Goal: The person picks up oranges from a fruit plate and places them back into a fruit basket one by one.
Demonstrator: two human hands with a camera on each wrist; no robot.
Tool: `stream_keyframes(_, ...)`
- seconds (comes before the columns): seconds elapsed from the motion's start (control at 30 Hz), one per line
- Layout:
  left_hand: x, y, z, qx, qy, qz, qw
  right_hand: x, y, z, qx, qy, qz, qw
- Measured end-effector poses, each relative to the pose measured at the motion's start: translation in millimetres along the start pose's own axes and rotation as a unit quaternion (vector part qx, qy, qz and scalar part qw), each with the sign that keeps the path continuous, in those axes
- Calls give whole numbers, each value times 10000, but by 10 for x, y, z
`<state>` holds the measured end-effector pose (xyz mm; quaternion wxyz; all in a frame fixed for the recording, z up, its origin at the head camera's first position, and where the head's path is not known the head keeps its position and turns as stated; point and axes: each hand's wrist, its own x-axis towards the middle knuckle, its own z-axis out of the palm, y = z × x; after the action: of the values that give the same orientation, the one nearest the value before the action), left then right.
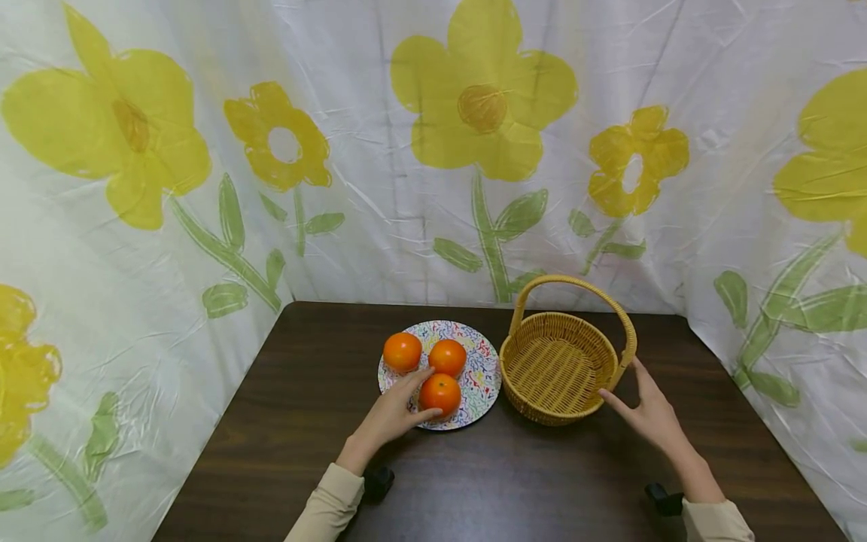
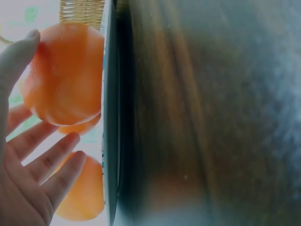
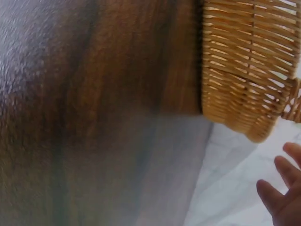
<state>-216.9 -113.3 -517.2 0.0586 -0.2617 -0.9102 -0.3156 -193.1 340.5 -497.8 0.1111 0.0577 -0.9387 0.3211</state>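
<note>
My left hand (image 1: 389, 415) reaches over the front of a speckled round plate (image 1: 482, 388), its thumb and fingers spread about the nearest round orange-red fruit (image 1: 440, 396). In the left wrist view the thumb tip is at the fruit (image 2: 66, 75), while the fingers are extended and not curled round it. Two similar fruits, one at back left (image 1: 403, 352) and one at back right (image 1: 447, 357), lie on the plate. Beside the right rim of a wicker basket (image 1: 535, 408) is my right hand (image 1: 650, 418), fingers apart; whether it touches the basket I cannot tell.
The basket stands right of the plate, its tall arched handle (image 1: 576, 281) upright and nothing inside. Both rest on a dark wooden table (image 1: 284, 421). A white curtain with yellow flowers (image 1: 352, 248) hangs behind and at the sides.
</note>
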Motion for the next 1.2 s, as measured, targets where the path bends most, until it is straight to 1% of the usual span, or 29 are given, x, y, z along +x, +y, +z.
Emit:
stream_keyframes(0.13,-8,4,10,-56,24,112,9999,7,67,46,185,-231,-67,9995)
stream_keyframes(0.23,-13,5,22,-64,23,143,9999,19,115,93,280,-347,-159,9989)
stream_keyframes(0.4,-15,14,47,-162,-6,67,9998,34,159,133,245,-461,-185,9985)
stream_keyframes(0.57,-8,27,69,-443,2,-40,9990,42,166,137,179,-596,-245,9978)
stream_keyframes(0.67,-4,27,81,-523,-8,-92,9986,40,175,138,165,-738,-203,9969)
stream_keyframes(0.73,-3,28,89,-560,-2,-74,9984,36,181,135,165,-828,-145,9963)
stream_keyframes(0.9,-1,30,108,-693,20,-82,9976,29,180,127,81,-908,-90,9958)
stream_keyframes(1.1,22,53,149,-876,29,-92,9961,34,173,125,108,-953,-150,9953)
stream_keyframes(1.2,40,82,162,-859,94,-62,9962,35,178,125,121,-955,-156,9952)
